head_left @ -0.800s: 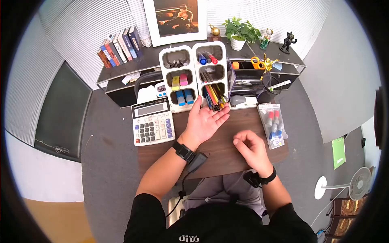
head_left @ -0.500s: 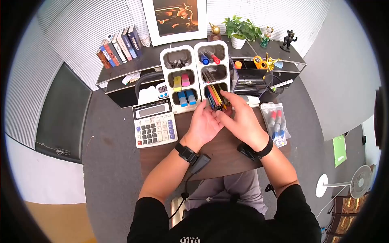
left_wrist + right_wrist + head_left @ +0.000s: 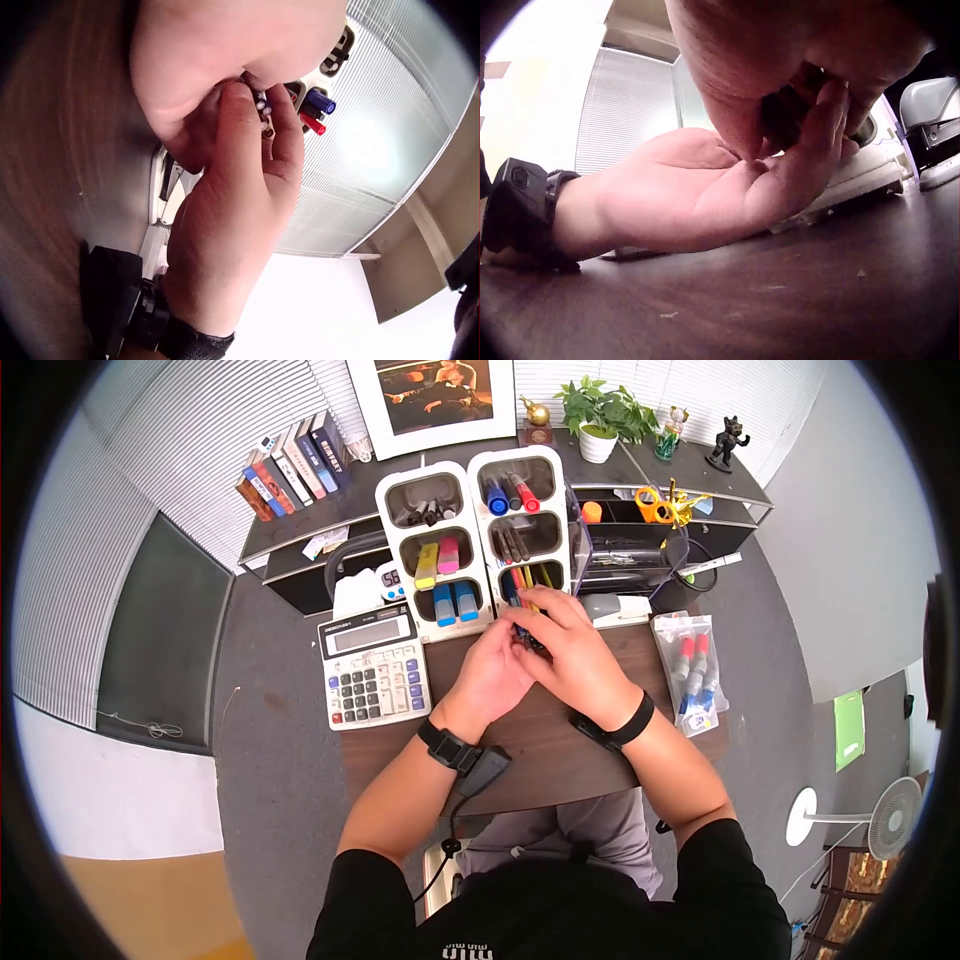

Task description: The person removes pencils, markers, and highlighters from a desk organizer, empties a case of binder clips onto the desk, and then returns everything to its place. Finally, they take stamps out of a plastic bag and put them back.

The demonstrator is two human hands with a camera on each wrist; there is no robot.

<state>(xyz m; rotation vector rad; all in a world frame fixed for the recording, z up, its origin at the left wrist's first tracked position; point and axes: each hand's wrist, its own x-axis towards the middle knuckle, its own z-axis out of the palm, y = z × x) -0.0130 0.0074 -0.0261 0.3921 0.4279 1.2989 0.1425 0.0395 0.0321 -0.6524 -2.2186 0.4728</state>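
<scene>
Both hands meet at a bundle of pens and pencils (image 3: 528, 575) in the bottom compartment of the right-hand white organizer (image 3: 475, 482). Palm turned up, my left hand (image 3: 488, 682) cups the near ends from below, its fingers bent around them. From above, my right hand (image 3: 583, 660) closes over the same bundle, hiding most of it in the head view. Pale pen ends (image 3: 262, 107) show between the right thumb and fingers in the left wrist view. Blue and red markers (image 3: 510, 498) stand in the top compartment, with dark pens (image 3: 512, 543) below them.
A second white organizer (image 3: 440, 632) holds highlighters (image 3: 437, 560) and blue-capped markers. The calculator (image 3: 375, 672) lies left of the hands, a clear bag of markers (image 3: 693, 675) to the right. Behind stand a stapler (image 3: 610, 607), a black pen cup and orange scissors (image 3: 655, 505).
My right hand has come in from the right side of the table and laid itself over the bundle. The left hand has stayed under the near ends, its fingers now more bent.
</scene>
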